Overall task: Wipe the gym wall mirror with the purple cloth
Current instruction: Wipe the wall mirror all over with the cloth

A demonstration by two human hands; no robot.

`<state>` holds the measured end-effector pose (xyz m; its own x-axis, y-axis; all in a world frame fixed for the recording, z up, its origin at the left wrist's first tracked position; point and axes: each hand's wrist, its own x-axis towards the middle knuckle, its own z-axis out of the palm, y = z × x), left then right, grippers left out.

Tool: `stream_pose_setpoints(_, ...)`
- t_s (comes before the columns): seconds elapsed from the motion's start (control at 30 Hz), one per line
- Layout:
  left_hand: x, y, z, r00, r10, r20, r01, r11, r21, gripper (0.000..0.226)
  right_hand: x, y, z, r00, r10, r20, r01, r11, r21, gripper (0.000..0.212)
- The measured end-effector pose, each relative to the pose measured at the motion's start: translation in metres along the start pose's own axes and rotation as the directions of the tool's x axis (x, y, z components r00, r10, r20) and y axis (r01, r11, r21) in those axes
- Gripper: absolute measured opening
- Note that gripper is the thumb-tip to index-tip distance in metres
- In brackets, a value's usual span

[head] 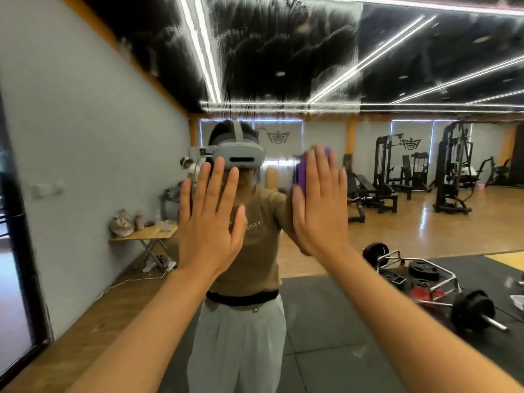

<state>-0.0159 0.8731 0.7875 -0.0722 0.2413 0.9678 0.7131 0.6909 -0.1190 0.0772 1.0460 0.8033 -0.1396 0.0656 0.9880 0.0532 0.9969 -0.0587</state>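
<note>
purple cloth [301,172] upright, long axis vertical | right hand [321,205] presses flat

Single head view — close, facing the mirror [283,66], seemingly straight-on

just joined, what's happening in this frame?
A person faces the gym wall mirror, both arms raised. The right hand presses the purple cloth flat against the glass with straight fingers. The left hand is spread flat, holding nothing; contact with the glass can't be confirmed. A streaky wet film covers the panel above the hands, so wiping isn't finished.
</note>
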Motion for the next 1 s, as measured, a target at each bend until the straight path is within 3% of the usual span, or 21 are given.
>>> stream_pose_setpoints(0.1, -0.001, -0.001, 0.0, 1.0, 0.009, -0.003, -0.009, 1.0, -0.015, 0.064, 0.066, -0.009, -0.002, 0.998, 0.004, -0.06, -0.004, 1.0, 0.005, 0.059)
stream_pose_setpoints(0.2, -0.002, -0.001, 0.001, 1.0, 0.011, -0.029, -0.011, 1.0, -0.021, 0.063, 0.07, -0.013, 0.001, 0.994, 0.005, -0.107, -0.007, 1.0, -0.018, 0.058)
stream_pose_setpoints(0.43, -0.002, 0.001, 0.005, 0.997, 0.007, -0.073, -0.009, 1.0, -0.025, 0.063, -0.09, -0.009, 0.016, 0.988, -0.129, 0.087, 0.136, 0.987, -0.083, 0.061)
stream_pose_setpoints(0.53, -0.001, 0.001, 0.006, 0.997, 0.012, -0.078, -0.014, 1.0, -0.028, 0.063, -0.108, -0.004, 0.017, 0.981, -0.152, 0.119, 0.164, 0.982, -0.098, 0.061)
stream_pose_setpoints(0.67, -0.003, -0.001, 0.003, 0.998, 0.021, -0.057, -0.023, 0.999, -0.04, 0.063, -0.067, -0.004, 0.013, 0.974, -0.187, 0.124, 0.2, 0.974, -0.102, 0.057)
stream_pose_setpoints(0.9, -0.002, -0.003, -0.001, 0.998, 0.029, -0.047, -0.032, 0.997, -0.064, 0.064, 0.093, -0.023, -0.003, 1.0, 0.002, -0.02, 0.0, 0.997, 0.081, 0.063)
stream_pose_setpoints(1.0, -0.003, -0.007, -0.003, 0.998, 0.041, -0.055, -0.045, 0.996, -0.075, 0.064, 0.085, -0.026, 0.002, 0.998, -0.002, -0.063, 0.006, 0.998, 0.07, 0.06)
